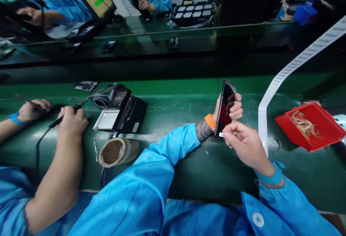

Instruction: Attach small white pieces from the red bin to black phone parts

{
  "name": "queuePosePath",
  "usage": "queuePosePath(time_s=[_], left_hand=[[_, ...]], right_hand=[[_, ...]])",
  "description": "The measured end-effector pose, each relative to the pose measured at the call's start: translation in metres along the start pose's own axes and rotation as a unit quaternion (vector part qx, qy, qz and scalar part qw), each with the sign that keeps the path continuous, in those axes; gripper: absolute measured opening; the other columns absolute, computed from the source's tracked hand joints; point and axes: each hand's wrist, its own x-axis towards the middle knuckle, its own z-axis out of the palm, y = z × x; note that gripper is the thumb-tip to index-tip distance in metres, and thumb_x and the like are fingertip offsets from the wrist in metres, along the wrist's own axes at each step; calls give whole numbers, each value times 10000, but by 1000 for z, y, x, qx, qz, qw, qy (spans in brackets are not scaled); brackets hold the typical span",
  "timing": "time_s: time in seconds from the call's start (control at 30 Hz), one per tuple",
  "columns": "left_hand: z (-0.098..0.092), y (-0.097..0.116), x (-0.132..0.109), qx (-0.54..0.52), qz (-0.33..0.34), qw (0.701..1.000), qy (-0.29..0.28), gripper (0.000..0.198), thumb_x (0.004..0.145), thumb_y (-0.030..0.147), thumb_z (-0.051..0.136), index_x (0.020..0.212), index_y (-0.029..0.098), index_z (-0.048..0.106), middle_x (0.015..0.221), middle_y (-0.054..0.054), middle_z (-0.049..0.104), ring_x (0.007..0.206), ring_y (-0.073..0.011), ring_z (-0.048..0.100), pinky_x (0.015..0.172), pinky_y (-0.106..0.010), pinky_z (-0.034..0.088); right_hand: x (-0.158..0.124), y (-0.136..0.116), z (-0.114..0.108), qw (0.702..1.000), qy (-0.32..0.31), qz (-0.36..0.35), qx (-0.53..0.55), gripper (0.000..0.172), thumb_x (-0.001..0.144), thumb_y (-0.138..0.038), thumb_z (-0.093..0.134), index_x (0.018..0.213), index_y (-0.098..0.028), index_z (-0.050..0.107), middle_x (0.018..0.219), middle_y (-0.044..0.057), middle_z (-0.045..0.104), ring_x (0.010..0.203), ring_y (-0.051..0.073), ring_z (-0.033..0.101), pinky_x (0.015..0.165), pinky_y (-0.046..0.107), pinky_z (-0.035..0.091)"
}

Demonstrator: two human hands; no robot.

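Tilted nearly upright, a dark smartphone rests in my left hand, whose fingers wrap round its far edge. My right hand pinches a small white label at the phone's lower corner, thumb against fingers. The phone's dark screen side is turned toward my right hand. A long white strip of printed labels runs down to the table just behind my right hand. An orange band circles my left wrist, a blue band my right.
Right of me sits a red bin holding rubber bands. To my left are a soldering station stand, a round pot, and a co-worker's hand holding a soldering iron. A raised shelf with phones crosses behind.
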Motion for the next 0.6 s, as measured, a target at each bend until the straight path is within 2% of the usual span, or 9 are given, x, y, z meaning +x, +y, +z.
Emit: queuePosePath(time_s=[0.13, 0.27, 0.37, 0.43, 0.5, 0.57, 0.6], left_hand=[[-4, -2, 3, 22, 13, 1000, -10, 558, 1051, 480, 99, 806, 201, 515, 480, 44, 260, 350, -118, 247, 414, -250, 159], [-5, -4, 3, 42, 5, 999, 28, 530, 1052, 525, 128, 808, 210, 477, 500, 47, 270, 381, -115, 246, 457, -249, 204], [4, 2, -3, 36, 20, 998, 52, 561, 1053, 543, 110, 787, 210, 474, 494, 47, 263, 380, -113, 225, 443, -249, 201], [14, 17, -12, 26, 59, 996, 55, 549, 1062, 530, 151, 762, 204, 477, 487, 49, 272, 373, -105, 234, 419, -242, 195], [24, 41, -24, 26, 107, 992, 65, 535, 1059, 545, 236, 723, 199, 468, 478, 49, 296, 370, -97, 293, 406, -228, 240], [32, 66, -38, 38, 150, 984, 93, 551, 1048, 582, 294, 699, 193, 469, 495, 30, 394, 443, -114, 480, 466, -214, 392], [35, 77, -44, 44, 166, 979, 106, 568, 1046, 597, 291, 712, 185, 495, 543, 5, 486, 551, -141, 599, 552, -231, 486]], right_hand=[[-2, 3, 3, 999, 14, -26, -39, 170, 931, -330, 625, 836, -189, 635, 623, -20, 566, 541, 107, 507, 491, 232, 400], [-4, 3, 9, 993, 44, -51, -96, 145, 907, -310, 658, 824, -205, 601, 663, -17, 587, 579, 119, 543, 534, 248, 431], [-1, 5, 5, 989, 58, -36, -131, 262, 869, -342, 709, 740, -223, 513, 595, -51, 512, 527, 106, 472, 502, 246, 387], [6, 11, -7, 985, 77, -41, -146, 327, 875, -393, 700, 699, -227, 479, 566, -56, 473, 515, 108, 447, 491, 249, 363], [19, 23, -24, 974, 131, -57, -176, 323, 907, -431, 648, 707, -223, 504, 583, -38, 505, 532, 125, 476, 511, 263, 382], [34, 39, -42, 950, 171, -86, -247, 248, 923, -419, 606, 802, -203, 592, 694, 13, 605, 615, 163, 552, 593, 301, 449], [41, 48, -49, 935, 163, -107, -296, 219, 916, -401, 604, 897, -186, 638, 808, 55, 658, 707, 197, 598, 672, 339, 486]])
